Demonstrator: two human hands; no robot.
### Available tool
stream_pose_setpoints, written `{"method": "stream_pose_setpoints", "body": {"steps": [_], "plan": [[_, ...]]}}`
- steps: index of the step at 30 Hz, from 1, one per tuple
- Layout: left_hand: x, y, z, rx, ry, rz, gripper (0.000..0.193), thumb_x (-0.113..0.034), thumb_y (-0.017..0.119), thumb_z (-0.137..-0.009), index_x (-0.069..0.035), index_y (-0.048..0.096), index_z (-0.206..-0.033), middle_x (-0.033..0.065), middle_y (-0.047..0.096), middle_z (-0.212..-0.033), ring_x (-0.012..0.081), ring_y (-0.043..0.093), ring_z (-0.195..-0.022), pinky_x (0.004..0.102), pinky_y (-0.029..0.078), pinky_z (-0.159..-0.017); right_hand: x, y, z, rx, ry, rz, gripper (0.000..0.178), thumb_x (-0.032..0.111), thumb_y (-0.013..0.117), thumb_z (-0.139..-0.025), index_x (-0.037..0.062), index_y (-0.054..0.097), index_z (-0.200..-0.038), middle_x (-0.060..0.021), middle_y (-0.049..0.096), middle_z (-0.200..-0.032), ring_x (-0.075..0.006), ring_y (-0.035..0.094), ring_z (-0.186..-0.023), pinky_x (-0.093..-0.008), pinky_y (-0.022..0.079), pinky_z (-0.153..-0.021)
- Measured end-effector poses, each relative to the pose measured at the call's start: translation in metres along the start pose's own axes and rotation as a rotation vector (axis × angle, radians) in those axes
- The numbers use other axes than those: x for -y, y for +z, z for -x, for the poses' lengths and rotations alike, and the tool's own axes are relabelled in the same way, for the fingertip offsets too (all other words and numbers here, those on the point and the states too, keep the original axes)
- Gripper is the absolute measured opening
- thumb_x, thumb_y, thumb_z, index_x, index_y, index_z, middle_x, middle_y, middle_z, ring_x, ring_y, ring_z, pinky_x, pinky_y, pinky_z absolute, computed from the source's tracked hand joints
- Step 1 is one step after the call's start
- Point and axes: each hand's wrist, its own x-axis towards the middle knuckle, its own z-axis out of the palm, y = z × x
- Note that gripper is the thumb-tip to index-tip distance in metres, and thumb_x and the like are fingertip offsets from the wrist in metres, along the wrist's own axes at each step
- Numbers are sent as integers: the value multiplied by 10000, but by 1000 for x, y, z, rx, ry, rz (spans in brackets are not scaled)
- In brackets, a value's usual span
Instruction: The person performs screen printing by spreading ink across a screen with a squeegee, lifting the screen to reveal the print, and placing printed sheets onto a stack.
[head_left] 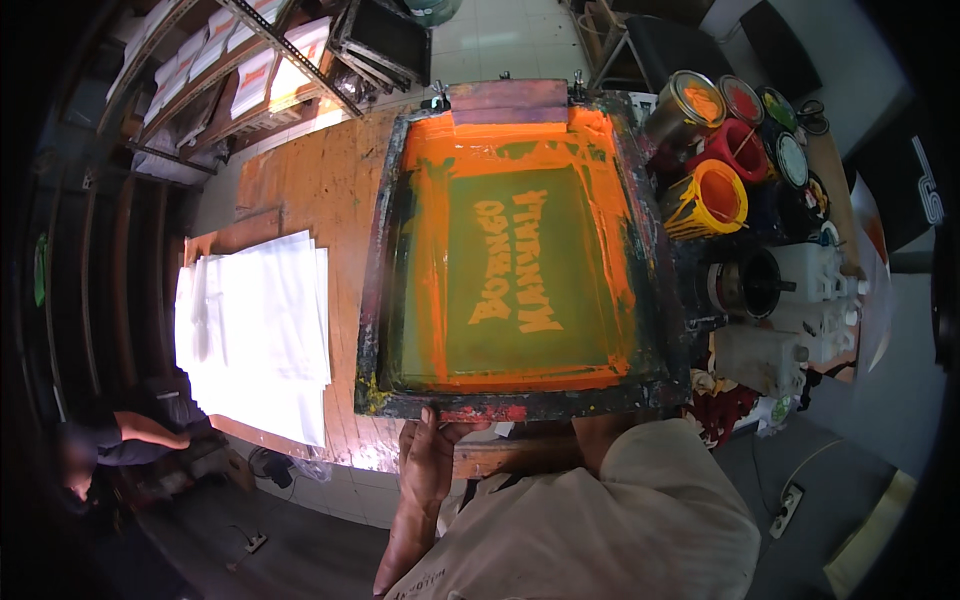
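A screen printing frame (372, 330) with dark, paint-stained edges is in front of me, its near edge close to my body. Orange ink (620, 250) is smeared round the border of its greenish mesh (550, 350), and pale lettering shows in the middle. A squeegee (510, 100) with a stained, purplish-brown handle rests across the far end. My left hand (428, 460) grips the near edge, thumb on top and fingers underneath. Of my right arm only a bit of forearm (597, 438) shows; the frame hides that hand.
White sheets (260, 340) lie stacked on the wooden table (290, 190) at left. Ink tins and pots (720, 195) crowd the right side, with plastic jugs (765, 360) nearer me. Shelves (240, 60) stand far left. Another person (130, 435) is at lower left.
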Motion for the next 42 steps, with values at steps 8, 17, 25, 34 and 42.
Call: {"method": "stream_pose_setpoints", "body": {"steps": [8,17,25,34,42], "plan": [[4,-7,0,6,-10,-37,448,-380,513,-1059,43,633,-1146,209,690,-1127,355,702,-997,491,540,-943,-1,0,6,40,10,-21,436,342,588,-991,77,558,-1335,-123,578,-1360,-269,556,-1265,-459,450,-1089],[5,-18,-2,102,-107,-110,495,-402,486,-1065,41,561,-1273,193,665,-1165,307,682,-1016,453,530,-958,-3,-2,21,143,16,-100,459,381,571,-997,76,555,-1340,-125,571,-1373,-274,545,-1278,-468,440,-1098],[16,-32,-9,94,-154,-56,489,-403,540,-1045,49,593,-1224,197,688,-1114,313,711,-989,423,560,-934,-12,-8,37,394,131,-327,483,416,556,-1003,75,552,-1345,-126,564,-1385,-278,536,-1290,-476,431,-1106],[13,-29,-10,67,-136,-68,462,-401,584,-1026,47,584,-1139,217,682,-1056,344,714,-979,442,557,-937,45,-5,91,88,-180,-126,600,501,481,-1012,42,525,-1396,-146,578,-1394,-311,522,-1302,-511,372,-1136],[11,-32,-6,67,-107,-117,466,-396,566,-1035,64,624,-1085,235,706,-1042,362,710,-1001,482,534,-968,60,-55,63,293,-92,256,509,401,558,-1000,100,539,-1409,-132,574,-1394,-266,532,-1298,-461,400,-1128]]}}
